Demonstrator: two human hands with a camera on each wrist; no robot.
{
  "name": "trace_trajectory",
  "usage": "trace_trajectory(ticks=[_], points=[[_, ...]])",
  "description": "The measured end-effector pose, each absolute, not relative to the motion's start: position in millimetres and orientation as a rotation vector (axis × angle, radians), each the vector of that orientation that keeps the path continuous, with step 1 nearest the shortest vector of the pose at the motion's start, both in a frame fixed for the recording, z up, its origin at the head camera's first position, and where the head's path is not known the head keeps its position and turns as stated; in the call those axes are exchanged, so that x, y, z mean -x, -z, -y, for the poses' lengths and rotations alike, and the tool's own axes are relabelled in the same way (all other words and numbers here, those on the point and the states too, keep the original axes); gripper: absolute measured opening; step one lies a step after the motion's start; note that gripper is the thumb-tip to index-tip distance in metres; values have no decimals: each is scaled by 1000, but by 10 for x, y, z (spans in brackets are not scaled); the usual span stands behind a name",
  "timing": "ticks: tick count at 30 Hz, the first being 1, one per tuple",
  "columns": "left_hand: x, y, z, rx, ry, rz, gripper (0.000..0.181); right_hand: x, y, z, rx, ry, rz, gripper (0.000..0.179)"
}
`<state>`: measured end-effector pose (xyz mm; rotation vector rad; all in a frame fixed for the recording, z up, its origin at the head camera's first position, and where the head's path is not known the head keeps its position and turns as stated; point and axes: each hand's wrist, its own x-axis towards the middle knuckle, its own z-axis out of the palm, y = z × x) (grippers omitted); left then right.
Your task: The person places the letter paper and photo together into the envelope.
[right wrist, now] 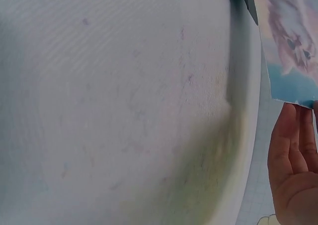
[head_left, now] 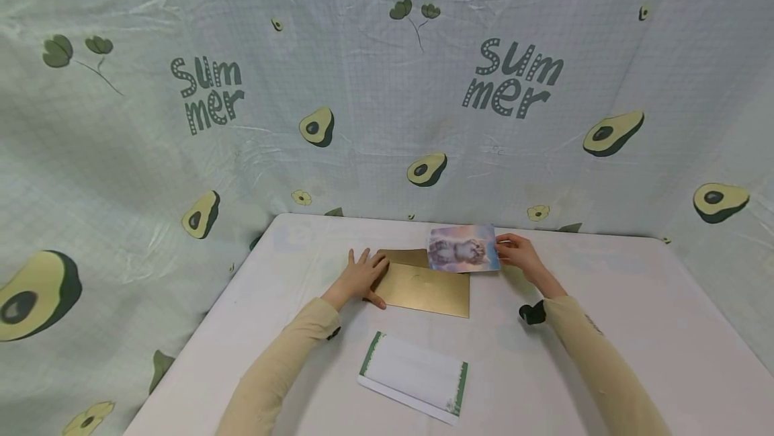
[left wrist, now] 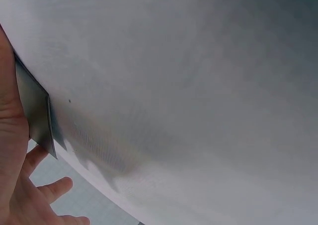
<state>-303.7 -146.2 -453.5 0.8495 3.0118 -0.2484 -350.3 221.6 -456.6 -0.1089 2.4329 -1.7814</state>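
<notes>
A gold envelope (head_left: pixel 426 290) lies on the table with its flap side up, the flap (head_left: pixel 402 256) folded out on the far side. My left hand (head_left: pixel 360 279) rests on the envelope's left end, fingers spread, the thumb near the lower left corner. In the left wrist view the hand (left wrist: pixel 17 180) overlaps the envelope's end (left wrist: pixel 37 108). A card with a fluffy kitten picture (head_left: pixel 462 249) is raised over the envelope's upper right part. My right hand (head_left: pixel 519 253) pinches its right edge. The right wrist view shows fingertips (right wrist: pixel 293 113) at the edge of the card (right wrist: pixel 293 86).
Nearer to me lies a white rectangular pad or paper stack (head_left: pixel 414 375) with green decorated ends. The white table (head_left: pixel 290 234) meets a hanging sheet (head_left: pixel 363 86) printed with avocados at its back edge. A dark wrist strap (head_left: pixel 532 314) shows by the right sleeve.
</notes>
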Motion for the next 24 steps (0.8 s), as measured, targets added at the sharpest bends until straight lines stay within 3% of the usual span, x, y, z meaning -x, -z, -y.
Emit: trace_trajectory(ticks=[7, 24], points=[[3039, 4552, 1464, -844, 261, -3015, 108, 3540, 4585, -2110, 194, 1788, -2457, 34], [3029, 4546, 1470, -838, 241, -3002, 107, 3574, 4592, -1822, 309, 1622, -2583, 56]])
